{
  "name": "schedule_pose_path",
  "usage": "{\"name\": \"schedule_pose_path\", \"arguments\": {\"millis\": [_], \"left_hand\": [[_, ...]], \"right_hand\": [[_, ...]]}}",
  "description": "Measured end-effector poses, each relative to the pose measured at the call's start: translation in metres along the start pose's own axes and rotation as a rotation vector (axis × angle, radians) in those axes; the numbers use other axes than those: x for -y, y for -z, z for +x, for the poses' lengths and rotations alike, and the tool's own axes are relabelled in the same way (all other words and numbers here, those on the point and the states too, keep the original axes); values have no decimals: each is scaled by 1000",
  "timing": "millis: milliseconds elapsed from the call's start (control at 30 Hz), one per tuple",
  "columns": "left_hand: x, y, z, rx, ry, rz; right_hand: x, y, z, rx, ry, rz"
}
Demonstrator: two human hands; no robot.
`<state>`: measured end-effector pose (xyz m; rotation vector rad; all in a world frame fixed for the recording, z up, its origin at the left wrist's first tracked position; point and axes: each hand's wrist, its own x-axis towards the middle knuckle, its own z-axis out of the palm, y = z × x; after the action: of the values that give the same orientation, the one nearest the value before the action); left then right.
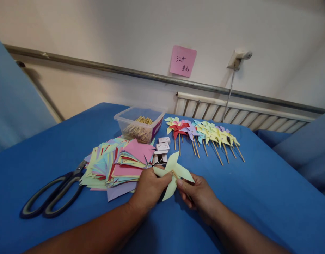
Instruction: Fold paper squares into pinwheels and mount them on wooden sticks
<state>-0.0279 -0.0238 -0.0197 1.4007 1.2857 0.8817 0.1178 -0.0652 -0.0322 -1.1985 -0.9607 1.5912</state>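
A pale yellow paper pinwheel (pixel 173 171) is held between both hands above the blue table (pixel 257 197). My left hand (pixel 149 187) is closed, pinching the pinwheel's left blades. On the right, my right hand (pixel 198 194) is closed around its lower side, fingertips at the centre where a thin wooden stick shows. A heap of cut coloured paper squares (pixel 117 164) lies just left of my left hand.
Black-handled scissors (pixel 55 194) lie at the left. A clear plastic box of wooden sticks (pixel 138 125) stands behind the paper. Small white boxes (pixel 162 146) sit by it. A row of finished pinwheels (pixel 204 135) lies at the back right. A pink note (pixel 183 61) hangs on the wall.
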Motion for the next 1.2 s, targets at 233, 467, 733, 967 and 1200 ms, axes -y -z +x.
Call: {"name": "schedule_pose_path", "arguments": {"millis": [233,467,733,967,1200], "left_hand": [[0,1,-1,10,-10,41],[-2,1,1,-15,17,-9],[-4,3,-1,27,29,-1],[-4,2,-1,20,36,-20],[-6,3,-1,16,48,-70]], "right_hand": [[-1,1,0,14,4,8],[1,-2,2,0,19,22],[0,-3,1,-21,77,31],[-4,-1,2,-17,76,61],[-2,-1,2,-20,90,40]]}}
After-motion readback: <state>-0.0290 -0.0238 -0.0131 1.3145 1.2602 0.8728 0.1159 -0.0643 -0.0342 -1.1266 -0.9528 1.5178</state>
